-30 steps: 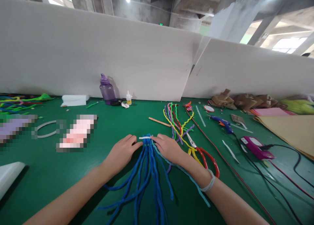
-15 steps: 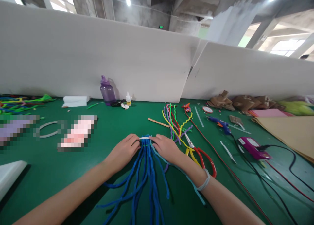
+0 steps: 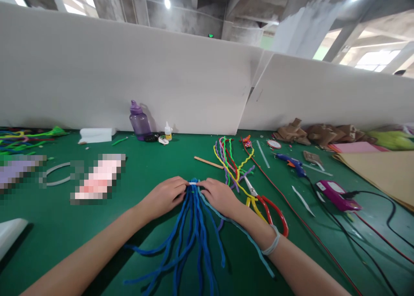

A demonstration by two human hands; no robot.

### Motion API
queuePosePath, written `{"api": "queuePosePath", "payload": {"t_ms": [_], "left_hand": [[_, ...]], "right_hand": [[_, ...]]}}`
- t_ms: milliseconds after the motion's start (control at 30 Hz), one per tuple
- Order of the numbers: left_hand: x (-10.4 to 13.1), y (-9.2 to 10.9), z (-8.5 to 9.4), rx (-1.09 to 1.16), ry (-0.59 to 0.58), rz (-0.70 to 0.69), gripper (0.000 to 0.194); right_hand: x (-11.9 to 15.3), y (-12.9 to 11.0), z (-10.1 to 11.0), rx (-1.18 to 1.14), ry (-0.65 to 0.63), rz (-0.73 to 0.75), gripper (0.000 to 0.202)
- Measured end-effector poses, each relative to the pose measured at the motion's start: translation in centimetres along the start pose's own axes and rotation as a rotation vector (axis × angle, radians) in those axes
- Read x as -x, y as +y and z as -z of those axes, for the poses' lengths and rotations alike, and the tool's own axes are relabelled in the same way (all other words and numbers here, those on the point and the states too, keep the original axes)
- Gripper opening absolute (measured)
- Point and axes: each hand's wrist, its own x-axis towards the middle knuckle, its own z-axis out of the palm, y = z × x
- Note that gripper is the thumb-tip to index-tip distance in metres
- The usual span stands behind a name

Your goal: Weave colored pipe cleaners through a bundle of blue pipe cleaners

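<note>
A bunch of blue fuzzy cords [image 3: 198, 227] hangs from a short white strip [image 3: 193, 183], their loose ends fanning toward me over the green table. My left hand [image 3: 167, 197] pinches the strip's left end between closed fingers. At its right end, my right hand [image 3: 220, 195] is closed too, its fingertips against the strip and the top of the cords. One lighter blue cord [image 3: 256, 242] runs out from beneath the right hand and along the forearm. My fingers hide both ends of the strip.
Right of my hands lie red-handled scissors [image 3: 271, 210], a tangle of coloured cords [image 3: 238, 169], a blue glue gun [image 3: 289, 161] with its wire and a magenta box [image 3: 336, 194]. A wooden stick [image 3: 208, 162] lies ahead. Behind stand a purple bottle [image 3: 139, 123] and white partition [image 3: 129, 67].
My hands have drawn closer together, and the cords are bunched more tightly at the top, with less of the white strip showing. The view has shifted slightly.
</note>
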Motion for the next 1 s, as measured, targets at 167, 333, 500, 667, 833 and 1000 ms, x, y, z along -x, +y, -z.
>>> {"api": "queuePosePath", "payload": {"t_ms": [167,333,500,667,833,1000], "left_hand": [[-0.1,-0.4,-0.1,-0.069,-0.051,-0.073,0.016],[-0.2,-0.6,-0.2,-0.089,-0.054,-0.057,0.017],[0.0,-0.3,-0.1,-0.097,-0.076,-0.033,0.015],[0.2,-0.2,-0.3,-0.109,-0.048,-0.013,0.016],[0.3,0.1,-0.7,-0.103,-0.009,0.014,0.019],[0.4,0.1,-1.2,-0.036,0.029,0.106,0.017]], "right_hand": [[-0.1,-0.3,0.0,0.100,-0.029,0.000,0.036],[-0.1,-0.4,0.2,0.117,-0.061,-0.006,0.036],[-0.2,-0.4,0.1,0.073,-0.030,-0.019,0.033],[-0.2,-0.3,0.1,0.068,-0.030,-0.020,0.031],[-0.2,-0.4,0.1,0.064,-0.025,-0.028,0.030],[-0.3,-0.4,0.0,0.033,-0.013,-0.042,0.030]]}}
